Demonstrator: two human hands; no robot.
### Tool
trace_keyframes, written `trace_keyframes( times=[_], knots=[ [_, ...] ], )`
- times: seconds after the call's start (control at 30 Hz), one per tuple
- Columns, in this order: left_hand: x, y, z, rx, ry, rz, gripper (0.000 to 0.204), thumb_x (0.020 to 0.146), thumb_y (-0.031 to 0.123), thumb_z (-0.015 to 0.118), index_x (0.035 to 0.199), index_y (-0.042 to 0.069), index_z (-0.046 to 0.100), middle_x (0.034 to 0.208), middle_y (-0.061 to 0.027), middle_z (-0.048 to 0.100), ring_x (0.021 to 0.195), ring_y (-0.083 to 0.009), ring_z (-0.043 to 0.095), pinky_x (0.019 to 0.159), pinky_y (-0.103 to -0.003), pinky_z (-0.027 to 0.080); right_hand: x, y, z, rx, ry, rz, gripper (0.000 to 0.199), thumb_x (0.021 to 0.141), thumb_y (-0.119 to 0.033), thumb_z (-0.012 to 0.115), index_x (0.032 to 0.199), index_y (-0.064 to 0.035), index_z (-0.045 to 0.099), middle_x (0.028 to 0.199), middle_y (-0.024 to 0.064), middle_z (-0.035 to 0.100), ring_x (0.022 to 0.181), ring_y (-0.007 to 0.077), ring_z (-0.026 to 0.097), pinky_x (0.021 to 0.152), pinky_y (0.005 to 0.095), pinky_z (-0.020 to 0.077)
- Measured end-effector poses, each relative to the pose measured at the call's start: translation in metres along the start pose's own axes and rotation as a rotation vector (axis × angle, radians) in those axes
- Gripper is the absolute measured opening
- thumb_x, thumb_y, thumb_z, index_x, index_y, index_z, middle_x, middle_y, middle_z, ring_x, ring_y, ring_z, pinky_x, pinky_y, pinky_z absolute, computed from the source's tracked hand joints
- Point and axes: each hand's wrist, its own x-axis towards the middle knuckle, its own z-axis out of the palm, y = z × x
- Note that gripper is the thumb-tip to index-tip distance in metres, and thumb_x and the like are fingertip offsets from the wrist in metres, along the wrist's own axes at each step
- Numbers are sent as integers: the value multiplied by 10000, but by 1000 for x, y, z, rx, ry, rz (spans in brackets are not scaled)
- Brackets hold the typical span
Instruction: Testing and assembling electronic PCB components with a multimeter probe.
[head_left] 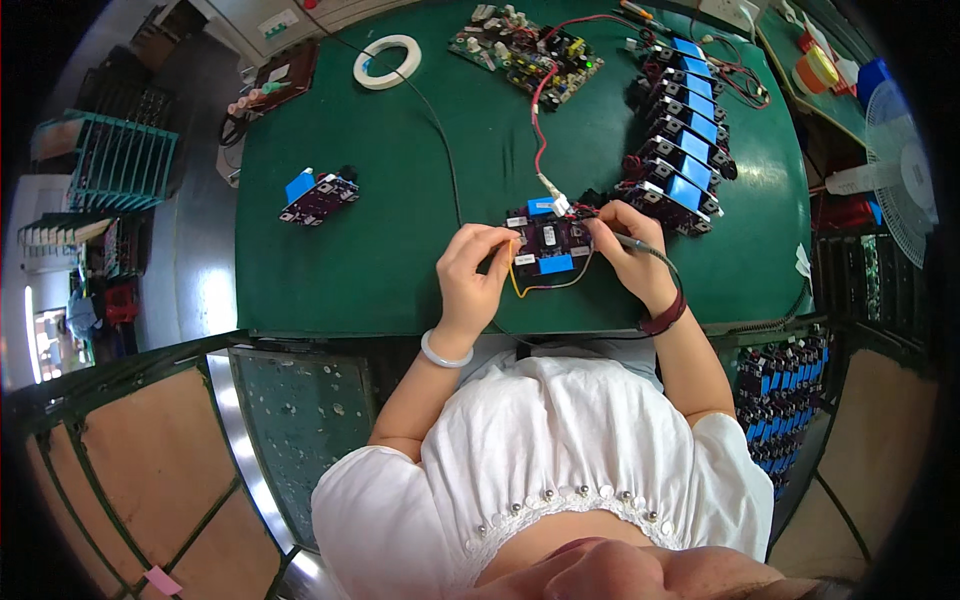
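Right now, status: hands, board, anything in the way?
Left hand fingertips at left end of board. Right hand at right end, holding grey tool. White plug at far edge. Board row close beyond right hand.

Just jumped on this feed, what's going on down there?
A person works on a dark circuit board on the green table. The left hand is at its left edge, by a yellow wire; the right hand holds a slim grey tool at its right side. More boards line up at the table's right.

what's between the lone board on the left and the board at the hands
Green tabletop, a thin black cable and the left hand, as the head view shows.
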Motion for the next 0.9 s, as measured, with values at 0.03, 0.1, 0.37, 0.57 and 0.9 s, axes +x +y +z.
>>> trace_keyframes(
  times=[0.03,0.1,0.37,0.57,0.9],
  knots=[
    [0,1,0,-27,-3,-30,130,838,-71,712,949,-5,699,866,-108,663,738,-201,669,655,-280,545,0,-1,1,6,-10,-11,144,927,-98,680,884,23,614,665,22,585,619,49,511,552,227,411],
    [3,5,0,-80,-8,-81,132,840,-74,708,955,-9,701,856,-111,665,729,-203,679,646,-284,553,0,-5,0,-10,2,-10,144,931,-94,673,872,18,604,653,17,559,612,49,496,543,228,397],
    [0,1,6,-37,30,-22,100,845,-28,721,935,4,693,825,-117,657,722,-255,655,633,-331,520,-4,2,0,-32,28,-47,152,941,-47,639,826,-6,547,630,11,556,586,51,493,528,234,391],
    [-2,-2,6,-94,26,-34,140,839,-51,711,963,7,687,846,-110,663,734,-239,655,644,-313,518,-4,6,3,-12,34,-52,171,936,-47,643,813,-1,533,620,15,542,569,55,480,512,236,383],
    [1,-3,7,-20,15,62,115,846,-53,720,947,-10,686,854,-97,644,773,-186,655,641,-286,545,-8,5,-5,38,51,-10,247,994,-156,586,793,-16,555,624,-6,523,570,59,471,513,236,371]
  ],
)
